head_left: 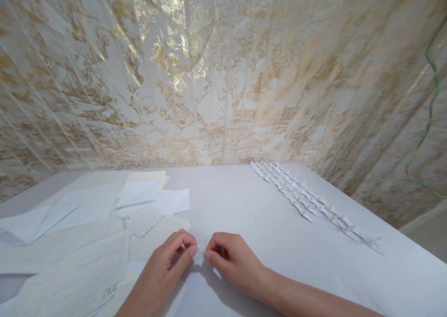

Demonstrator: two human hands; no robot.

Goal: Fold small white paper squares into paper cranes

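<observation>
A small piece of white paper [200, 252] is pinched between my two hands, low over the front middle of the table; its exact shape is blurred. My left hand [171, 256] closes thumb and forefinger on its left side. From the other side, the thumb and curled fingers of my right hand [233, 259] grip it. Loose paper sheets [80, 256], some with writing, spread beneath and to the left of my left hand. To the right lie rows of small folded paper pieces [307, 193], pointed and lined up diagonally.
The pale table [223, 196] runs back to a wall with a shiny white and gold covering [195, 75]. A green cord [431, 103] hangs down at the right, beyond the table's edge.
</observation>
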